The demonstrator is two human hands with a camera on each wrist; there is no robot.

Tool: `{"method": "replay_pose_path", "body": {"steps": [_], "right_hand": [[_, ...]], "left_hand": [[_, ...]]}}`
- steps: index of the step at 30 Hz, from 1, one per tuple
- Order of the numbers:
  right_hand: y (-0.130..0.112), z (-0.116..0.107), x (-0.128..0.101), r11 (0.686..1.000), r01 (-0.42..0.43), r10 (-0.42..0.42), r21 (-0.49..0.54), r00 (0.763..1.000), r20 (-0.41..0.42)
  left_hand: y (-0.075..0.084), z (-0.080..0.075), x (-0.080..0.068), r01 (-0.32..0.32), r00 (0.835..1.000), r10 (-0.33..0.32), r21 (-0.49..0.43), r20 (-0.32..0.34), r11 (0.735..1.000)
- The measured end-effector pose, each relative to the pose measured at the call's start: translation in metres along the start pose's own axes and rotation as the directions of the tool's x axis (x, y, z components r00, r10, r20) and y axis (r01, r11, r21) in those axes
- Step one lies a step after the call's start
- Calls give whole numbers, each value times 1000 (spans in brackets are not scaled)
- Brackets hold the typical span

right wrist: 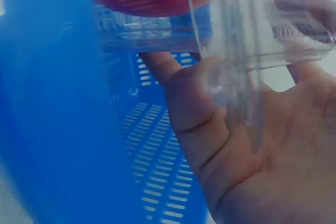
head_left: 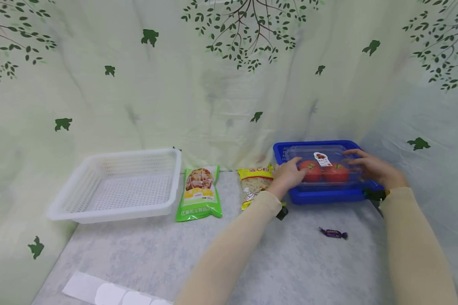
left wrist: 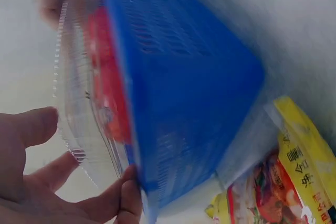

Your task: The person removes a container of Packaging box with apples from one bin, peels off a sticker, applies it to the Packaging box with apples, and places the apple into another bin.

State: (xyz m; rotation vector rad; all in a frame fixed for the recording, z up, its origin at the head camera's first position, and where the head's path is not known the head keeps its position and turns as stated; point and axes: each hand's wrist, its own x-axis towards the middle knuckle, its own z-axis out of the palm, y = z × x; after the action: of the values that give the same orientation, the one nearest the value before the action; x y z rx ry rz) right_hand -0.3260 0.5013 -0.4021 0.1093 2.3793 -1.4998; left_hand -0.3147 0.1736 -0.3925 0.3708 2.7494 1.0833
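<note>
A clear plastic box of red tomatoes (head_left: 322, 159) with a white label on its lid sits in the opening of a blue basket (head_left: 324, 197), at the right of the table. At the box's left end, my left hand (head_left: 288, 176) grips it, thumb over the lid. Opposite, my right hand (head_left: 378, 170) holds the right end, and in the right wrist view its fingers curl round the clear rim (right wrist: 244, 66). Perforated basket floor (right wrist: 163, 166) shows under the box there. Close to my left wrist lies a yellow food packet (head_left: 249, 186), partly hidden by the arm.
A white perforated basket (head_left: 168, 207) stands at the left. Right of it lies a green food packet (head_left: 199, 195). A purple wrapped candy (head_left: 333, 233) is in front of the blue basket. White round stickers on a strip (head_left: 87, 286) lie at the front left edge.
</note>
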Motion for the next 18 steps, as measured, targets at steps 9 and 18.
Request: {"method": "replay_pose_path", "body": {"steps": [9,18], "right_hand": [[5,4,6,999,-28,28,-44,1000,11],[5,10,6,989,-91,93,-116,996,9]], "left_hand": [[-9,19,7,-45,996,60,202,-68,978],[-13,38,12,-93,992,116,339,-48,936]]}}
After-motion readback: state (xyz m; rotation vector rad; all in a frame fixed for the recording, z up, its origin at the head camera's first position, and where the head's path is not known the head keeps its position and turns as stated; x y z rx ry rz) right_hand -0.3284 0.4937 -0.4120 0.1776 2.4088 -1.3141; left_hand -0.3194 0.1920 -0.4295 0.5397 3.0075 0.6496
